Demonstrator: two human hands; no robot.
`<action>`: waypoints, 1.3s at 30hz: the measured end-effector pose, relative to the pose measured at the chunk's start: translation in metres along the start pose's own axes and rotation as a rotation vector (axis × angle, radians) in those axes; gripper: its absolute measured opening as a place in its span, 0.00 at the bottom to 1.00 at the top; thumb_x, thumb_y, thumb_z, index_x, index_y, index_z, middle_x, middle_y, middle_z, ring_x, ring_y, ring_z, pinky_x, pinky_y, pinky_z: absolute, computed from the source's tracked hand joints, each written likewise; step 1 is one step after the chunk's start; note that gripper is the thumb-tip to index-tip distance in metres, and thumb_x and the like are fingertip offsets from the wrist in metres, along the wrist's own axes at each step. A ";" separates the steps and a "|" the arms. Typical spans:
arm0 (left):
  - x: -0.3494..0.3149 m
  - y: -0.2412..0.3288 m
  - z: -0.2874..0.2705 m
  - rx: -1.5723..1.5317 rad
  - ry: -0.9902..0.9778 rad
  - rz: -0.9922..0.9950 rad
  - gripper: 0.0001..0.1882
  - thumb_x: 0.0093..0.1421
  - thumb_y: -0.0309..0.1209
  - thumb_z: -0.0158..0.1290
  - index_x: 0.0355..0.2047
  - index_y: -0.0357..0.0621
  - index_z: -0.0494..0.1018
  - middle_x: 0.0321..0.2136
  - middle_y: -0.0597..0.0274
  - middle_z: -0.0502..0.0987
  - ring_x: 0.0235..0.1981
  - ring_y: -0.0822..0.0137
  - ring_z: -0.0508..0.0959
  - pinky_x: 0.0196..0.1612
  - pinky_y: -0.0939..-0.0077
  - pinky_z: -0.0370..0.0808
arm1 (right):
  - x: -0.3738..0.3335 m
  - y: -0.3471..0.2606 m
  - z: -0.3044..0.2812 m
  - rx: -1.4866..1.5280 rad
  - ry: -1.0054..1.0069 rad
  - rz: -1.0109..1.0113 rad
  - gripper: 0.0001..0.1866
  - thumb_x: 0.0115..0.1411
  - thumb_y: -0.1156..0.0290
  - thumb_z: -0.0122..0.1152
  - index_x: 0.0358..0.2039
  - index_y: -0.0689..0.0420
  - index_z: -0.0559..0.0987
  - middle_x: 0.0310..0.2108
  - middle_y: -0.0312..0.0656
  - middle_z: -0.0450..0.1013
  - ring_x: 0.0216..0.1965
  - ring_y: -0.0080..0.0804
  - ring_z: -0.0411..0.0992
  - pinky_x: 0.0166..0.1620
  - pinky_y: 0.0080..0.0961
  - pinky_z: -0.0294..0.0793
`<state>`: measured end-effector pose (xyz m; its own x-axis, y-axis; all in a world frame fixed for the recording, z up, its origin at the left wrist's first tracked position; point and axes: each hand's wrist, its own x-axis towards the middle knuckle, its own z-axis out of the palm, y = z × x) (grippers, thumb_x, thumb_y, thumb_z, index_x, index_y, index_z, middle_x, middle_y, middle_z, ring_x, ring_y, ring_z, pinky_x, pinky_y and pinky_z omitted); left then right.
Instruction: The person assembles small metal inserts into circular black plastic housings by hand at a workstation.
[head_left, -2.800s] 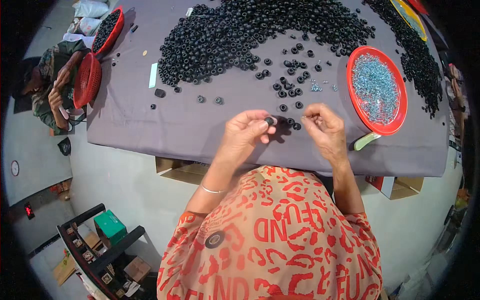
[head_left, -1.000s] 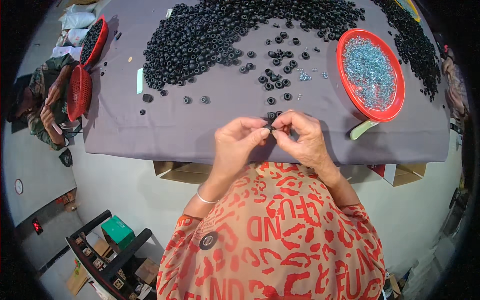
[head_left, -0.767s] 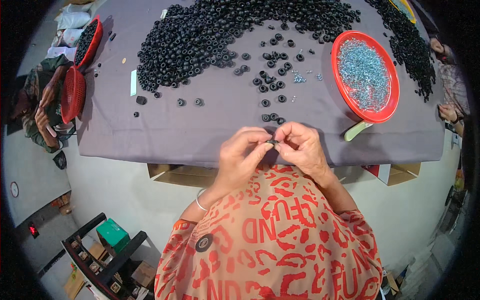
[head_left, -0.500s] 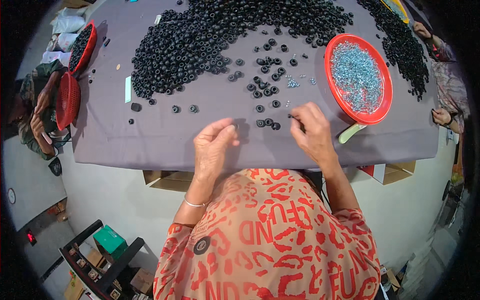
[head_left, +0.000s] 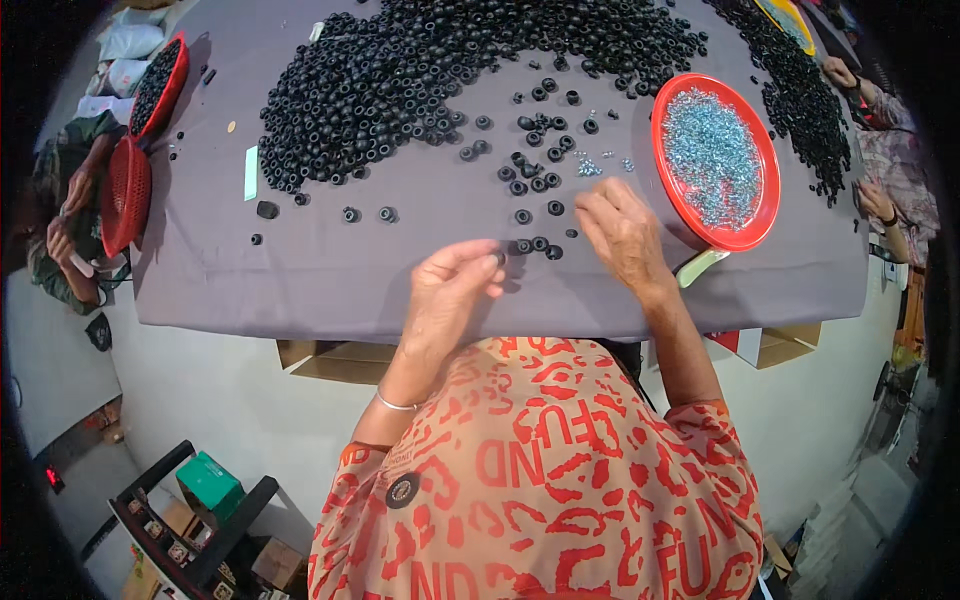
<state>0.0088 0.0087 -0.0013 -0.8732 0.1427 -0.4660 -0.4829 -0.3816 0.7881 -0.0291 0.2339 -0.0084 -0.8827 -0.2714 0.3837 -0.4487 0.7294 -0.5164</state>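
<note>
Your left hand point(head_left: 450, 290) is loosely curled at the near edge of the grey table point(head_left: 300, 270), thumb & forefinger pinched on a small black ring point(head_left: 498, 257). Your right hand point(head_left: 622, 232) lies palm down, fingers spread towards the loose rings point(head_left: 535, 185) just left of it; can't tell if it's holding anything. Red tray point(head_left: 758, 225) w/ small silvery bits sits just right of that hand. Big pile of black rings point(head_left: 440, 70) spreads across the far side.

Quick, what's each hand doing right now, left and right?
Left hand: fingers pinched on a small black rubber ring.
Right hand: palm down near the loose black rings; whether it holds anything cannot be told.
</note>
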 end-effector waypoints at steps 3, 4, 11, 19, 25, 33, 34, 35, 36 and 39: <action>-0.001 0.000 -0.002 -0.304 -0.130 -0.100 0.08 0.56 0.22 0.51 0.36 0.35 0.72 0.30 0.56 0.76 0.28 0.72 0.75 0.30 0.82 0.75 | -0.001 -0.008 -0.005 0.037 0.065 0.001 0.08 0.45 0.81 0.59 0.29 0.60 0.75 0.24 0.40 0.67 0.25 0.34 0.68 0.28 0.26 0.67; -0.002 0.000 -0.002 -0.367 -0.175 -0.121 0.08 0.56 0.22 0.50 0.37 0.34 0.72 0.31 0.56 0.76 0.28 0.72 0.75 0.30 0.81 0.76 | 0.001 -0.020 -0.013 0.167 0.003 0.152 0.08 0.45 0.81 0.59 0.29 0.60 0.75 0.25 0.40 0.68 0.24 0.31 0.68 0.28 0.24 0.67; -0.013 0.006 0.008 -0.524 -0.324 -0.178 0.08 0.57 0.23 0.49 0.38 0.35 0.71 0.31 0.54 0.75 0.28 0.72 0.76 0.30 0.82 0.76 | -0.002 -0.064 -0.029 0.792 -0.077 0.190 0.08 0.47 0.85 0.58 0.29 0.63 0.74 0.29 0.42 0.71 0.26 0.24 0.68 0.29 0.18 0.68; -0.028 0.014 0.015 -0.532 -0.368 -0.188 0.08 0.57 0.22 0.49 0.38 0.35 0.71 0.31 0.55 0.75 0.29 0.71 0.76 0.30 0.82 0.77 | -0.011 -0.081 -0.024 0.965 -0.066 0.236 0.10 0.44 0.89 0.59 0.29 0.64 0.75 0.32 0.43 0.68 0.32 0.23 0.66 0.31 0.14 0.65; -0.031 0.014 0.017 -0.488 -0.346 -0.159 0.09 0.57 0.22 0.50 0.38 0.34 0.71 0.31 0.57 0.75 0.29 0.71 0.76 0.30 0.82 0.77 | -0.015 -0.081 -0.020 0.978 -0.029 0.262 0.10 0.44 0.89 0.60 0.28 0.64 0.76 0.32 0.42 0.68 0.31 0.22 0.66 0.31 0.14 0.64; -0.031 0.012 0.014 -0.431 -0.345 -0.122 0.09 0.57 0.23 0.50 0.38 0.35 0.71 0.29 0.58 0.75 0.29 0.72 0.76 0.31 0.83 0.76 | -0.019 -0.079 -0.014 1.038 -0.075 0.333 0.09 0.45 0.89 0.59 0.28 0.64 0.76 0.31 0.41 0.67 0.31 0.22 0.65 0.33 0.14 0.66; -0.031 0.011 0.014 -0.406 -0.332 -0.127 0.09 0.57 0.23 0.50 0.39 0.35 0.71 0.29 0.58 0.75 0.29 0.72 0.76 0.31 0.83 0.76 | -0.019 -0.079 -0.012 1.038 -0.076 0.335 0.09 0.45 0.89 0.59 0.28 0.64 0.76 0.31 0.41 0.67 0.31 0.22 0.65 0.33 0.14 0.66; -0.031 0.011 0.014 -0.381 -0.320 -0.132 0.09 0.57 0.23 0.50 0.39 0.35 0.71 0.29 0.58 0.75 0.29 0.72 0.76 0.31 0.83 0.76 | -0.019 -0.080 -0.011 1.082 -0.054 0.356 0.09 0.45 0.88 0.59 0.28 0.64 0.76 0.31 0.41 0.67 0.31 0.22 0.65 0.33 0.14 0.66; -0.031 0.011 0.014 -0.381 -0.318 -0.132 0.09 0.57 0.23 0.50 0.39 0.35 0.71 0.29 0.58 0.75 0.29 0.72 0.76 0.31 0.83 0.76 | -0.019 -0.081 -0.010 1.128 -0.033 0.377 0.09 0.46 0.88 0.59 0.28 0.64 0.75 0.31 0.41 0.67 0.31 0.22 0.65 0.33 0.14 0.66; -0.030 0.011 0.013 -0.409 -0.307 -0.159 0.09 0.57 0.22 0.50 0.39 0.36 0.71 0.30 0.58 0.75 0.28 0.72 0.76 0.31 0.84 0.76 | -0.019 -0.081 -0.009 1.167 -0.068 0.399 0.08 0.46 0.88 0.58 0.29 0.64 0.75 0.32 0.40 0.66 0.32 0.22 0.65 0.33 0.14 0.66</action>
<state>0.0285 0.0122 0.0264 -0.7996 0.4654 -0.3796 -0.5999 -0.6492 0.4677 0.0249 0.1858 0.0325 -0.9762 -0.2157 0.0203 0.0280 -0.2185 -0.9754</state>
